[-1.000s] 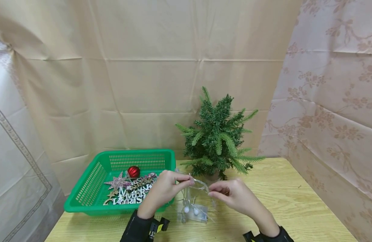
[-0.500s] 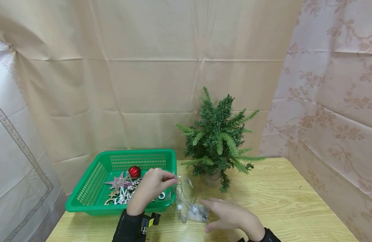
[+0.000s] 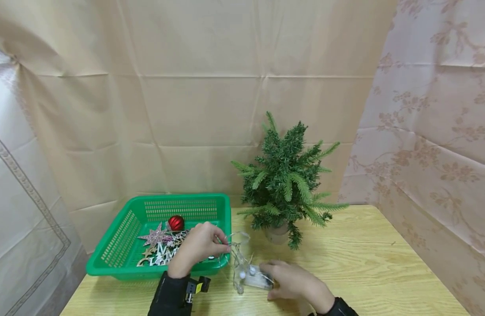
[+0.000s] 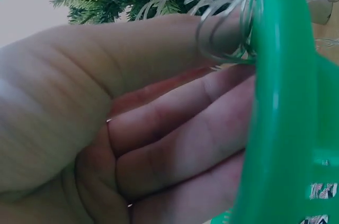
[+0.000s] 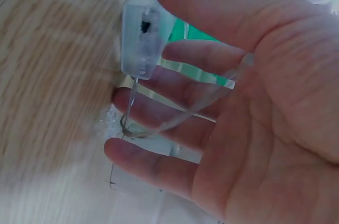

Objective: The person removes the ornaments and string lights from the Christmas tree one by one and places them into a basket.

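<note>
A string of clear-wired fairy lights with small round bulbs [image 3: 242, 274] and a transparent battery box [image 3: 258, 281] is on the table to the right of the green basket [image 3: 158, 277]. My left hand [image 3: 201, 245] pinches its looped wire [image 4: 225, 28] between thumb and fingers, close against the basket's right rim. Beside the battery box is my right hand [image 3: 294, 281], fingers extended and apart. In the right wrist view, the thumb overlaps the upper edge of the box [image 5: 140, 41], and a strand of wire crosses in front of the fingers.
A small artificial Christmas tree [image 3: 286, 184] stands behind the lights on the wooden table [image 3: 369, 263]. Inside the basket lie a red bauble [image 3: 176, 223], a glittery pink star [image 3: 155, 236] and white letter ornaments [image 3: 163, 254]. Beige cloth [image 3: 179, 109] hangs behind.
Both hands held the wire near the tree's base. The left hand has moved left to the basket rim with it; the right let go and came down to the battery box.
</note>
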{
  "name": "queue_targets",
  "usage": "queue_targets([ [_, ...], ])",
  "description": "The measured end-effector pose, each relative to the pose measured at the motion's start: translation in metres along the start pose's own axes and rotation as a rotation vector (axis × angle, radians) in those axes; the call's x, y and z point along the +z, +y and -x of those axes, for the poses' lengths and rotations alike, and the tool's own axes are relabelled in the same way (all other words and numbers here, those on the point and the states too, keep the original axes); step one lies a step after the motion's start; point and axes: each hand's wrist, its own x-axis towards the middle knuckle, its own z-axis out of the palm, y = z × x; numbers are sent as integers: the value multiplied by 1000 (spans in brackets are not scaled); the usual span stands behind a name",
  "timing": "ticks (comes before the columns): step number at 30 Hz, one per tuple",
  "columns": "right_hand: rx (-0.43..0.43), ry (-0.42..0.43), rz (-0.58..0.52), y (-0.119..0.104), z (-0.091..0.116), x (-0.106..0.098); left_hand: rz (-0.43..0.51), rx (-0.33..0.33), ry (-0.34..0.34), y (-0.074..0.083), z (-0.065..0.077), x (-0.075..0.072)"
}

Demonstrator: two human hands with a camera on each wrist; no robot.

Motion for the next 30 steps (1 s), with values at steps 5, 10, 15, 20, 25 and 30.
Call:
queue_targets([
  [5,8,25,35,2,-2,3,61,-5,-40,-3,0,-3],
  [10,57,16,36,3,-4,6,159,-50,-91,-8,1,-6],
  [15,107,33,60,3,-5,9,234,-88,-142,-12,5,-9],
  [20,99,58,82,5,-5,10,302,-106,-188,-10,9,-13],
  [25,101,58,83,6,-5,9,314,-84,-215,-9,9,-15],
  [30,91,65,90,7,-5,9,306,-57,-211,-11,8,-16],
])
